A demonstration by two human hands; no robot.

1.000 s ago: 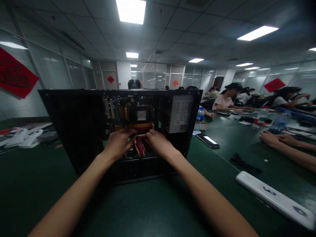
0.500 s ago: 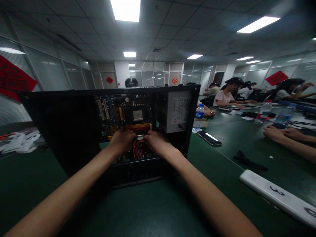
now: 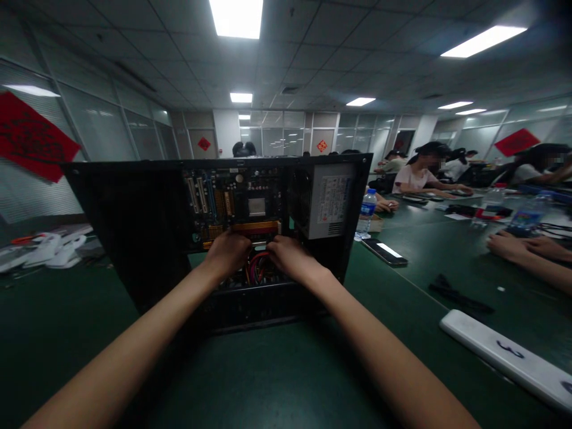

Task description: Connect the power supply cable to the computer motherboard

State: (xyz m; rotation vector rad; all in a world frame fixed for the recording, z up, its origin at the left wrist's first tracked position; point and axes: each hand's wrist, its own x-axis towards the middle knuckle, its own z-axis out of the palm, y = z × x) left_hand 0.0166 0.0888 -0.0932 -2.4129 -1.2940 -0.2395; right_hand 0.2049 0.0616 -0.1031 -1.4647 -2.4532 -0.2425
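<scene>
A black computer case (image 3: 154, 162) stands in front of me with its side open. Inside are a motherboard (image 3: 214, 205), a grey power supply (image 3: 333, 202) at the right, and a bundle of coloured cables (image 3: 259, 267) low down. My left hand (image 3: 229, 250) and my right hand (image 3: 289, 253) are both inside, at the lower edge of the board below the orange-yellow slots (image 3: 257, 228). Their fingers are curled and closed. A thin pale bar (image 3: 259, 243) shows in the gap between them; the fingertips and whatever they grip are hidden.
On the green table (image 3: 250, 375) to the right are a phone (image 3: 385, 251), a water bottle (image 3: 366, 210), a black strap-like item (image 3: 460, 295) and a long white bar marked 3 (image 3: 504, 351). Another person's hands (image 3: 509, 244) rest farther right. White items (image 3: 58, 249) lie at the left.
The whole view has shifted slightly, so the scene sits a little farther right. Both hands stay at the same spot on the board, with fingers still closed.
</scene>
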